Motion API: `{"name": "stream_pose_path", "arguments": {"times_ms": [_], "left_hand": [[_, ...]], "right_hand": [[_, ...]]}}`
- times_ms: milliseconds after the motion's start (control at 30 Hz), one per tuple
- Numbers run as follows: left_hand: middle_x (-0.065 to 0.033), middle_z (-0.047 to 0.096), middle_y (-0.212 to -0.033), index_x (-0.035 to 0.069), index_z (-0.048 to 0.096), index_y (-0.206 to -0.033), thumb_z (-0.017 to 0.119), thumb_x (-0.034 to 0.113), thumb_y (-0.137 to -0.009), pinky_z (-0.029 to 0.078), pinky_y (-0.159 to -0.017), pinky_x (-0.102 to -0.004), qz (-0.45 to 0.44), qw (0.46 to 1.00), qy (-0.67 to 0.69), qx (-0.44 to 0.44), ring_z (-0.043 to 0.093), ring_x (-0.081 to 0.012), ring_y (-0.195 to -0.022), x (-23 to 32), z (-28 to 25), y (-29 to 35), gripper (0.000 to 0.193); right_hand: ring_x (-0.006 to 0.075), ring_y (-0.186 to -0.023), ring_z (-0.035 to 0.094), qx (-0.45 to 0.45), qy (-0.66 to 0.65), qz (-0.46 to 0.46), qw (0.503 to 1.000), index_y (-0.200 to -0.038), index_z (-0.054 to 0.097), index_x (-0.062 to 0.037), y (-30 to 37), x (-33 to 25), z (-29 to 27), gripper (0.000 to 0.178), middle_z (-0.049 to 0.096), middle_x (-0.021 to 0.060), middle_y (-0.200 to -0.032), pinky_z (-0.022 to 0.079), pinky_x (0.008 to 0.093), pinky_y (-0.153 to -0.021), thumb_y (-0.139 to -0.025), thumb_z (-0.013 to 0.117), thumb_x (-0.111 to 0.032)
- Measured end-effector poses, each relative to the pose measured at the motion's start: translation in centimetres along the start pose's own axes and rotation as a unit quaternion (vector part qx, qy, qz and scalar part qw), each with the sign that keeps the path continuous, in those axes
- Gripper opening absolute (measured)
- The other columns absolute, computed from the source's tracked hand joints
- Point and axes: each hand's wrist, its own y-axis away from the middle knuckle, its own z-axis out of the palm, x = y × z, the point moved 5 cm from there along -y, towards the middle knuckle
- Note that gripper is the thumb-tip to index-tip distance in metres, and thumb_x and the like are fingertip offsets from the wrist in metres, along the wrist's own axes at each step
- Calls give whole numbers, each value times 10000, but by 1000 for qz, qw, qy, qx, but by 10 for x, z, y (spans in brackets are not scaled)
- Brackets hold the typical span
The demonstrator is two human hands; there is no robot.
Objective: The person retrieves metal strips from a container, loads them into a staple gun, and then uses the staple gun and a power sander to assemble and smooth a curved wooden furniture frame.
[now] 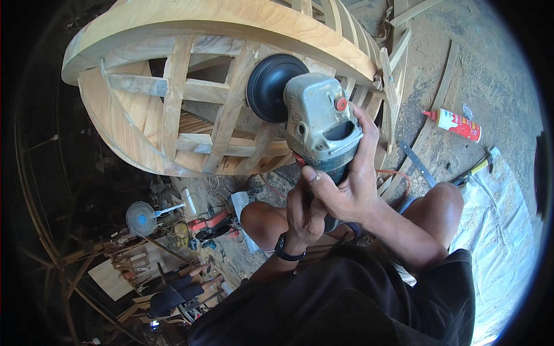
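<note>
I hold a worn grey-and-green angle grinder [318, 112] fitted with a round black disc pad [274, 86]. My right hand [355, 179] grips the tool's body near its head, with the thumb across it. Lower down, my left hand [304, 213], with a dark watch at the wrist, is wrapped round the handle. The pad is up against or very close to the slats of a curved wooden frame [225, 121]; contact cannot be made out. A thick, pale curved rim [225, 20] runs along the frame's upper edge.
Right of the frame lie a red-and-white glue bottle [459, 125], a metal strip [418, 164], a hammer [482, 164] and a silvery sheet [496, 213]. At left stand a fan [142, 218] and a red-and-black power tool [211, 225]. Another person [176, 297] is at lower left.
</note>
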Motion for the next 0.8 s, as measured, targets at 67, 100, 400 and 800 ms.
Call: {"name": "stream_pose_path", "arguments": {"times_ms": [67, 100, 400, 800], "left_hand": [[-204, 612, -1116, -80, 459, -1255, 490, 469, -926, 473, -876, -373, 29, 999, 8, 13, 616, -286, -1019, -3, -2, -5, 641], [-204, 612, -1116, -80, 459, -1255, 490, 469, -926, 473, -876, -373, 30, 999, 9, 13, 616, -286, -1019, -4, -3, -5, 641], [-214, 620, -1116, -49, 534, -1198, 446, 422, -910, 481, -872, -402, 59, 998, -23, 27, 624, -337, -1023, -7, -8, -7, 559], [-223, 633, -1083, -56, 502, -1236, 452, 427, -928, 494, -840, -402, 74, 995, -13, 62, 637, -336, -973, -10, -11, -1, 575]], "right_hand": [[296, -1211, 390, 7, 5, -7, 1000, -1402, 118, 100, -1, 2, 2, 918, 293, 223, -1313, 315, 398, -1040, -756, 689, -215], [297, -1213, 388, 15, 11, -16, 1000, -1402, 113, 99, -2, 2, 2, 921, 289, 228, -1316, 317, 400, -1039, -755, 689, -211], [333, -1122, 467, 28, 39, -50, 998, -1389, 78, 106, 4, 8, 8, 944, 358, 272, -1247, 374, 414, -984, -730, 699, -157], [292, -1192, 418, 20, -8, -26, 999, -1396, 73, 92, 6, 10, 10, 898, 326, 238, -1288, 344, 395, -1019, -752, 661, -123]]}}
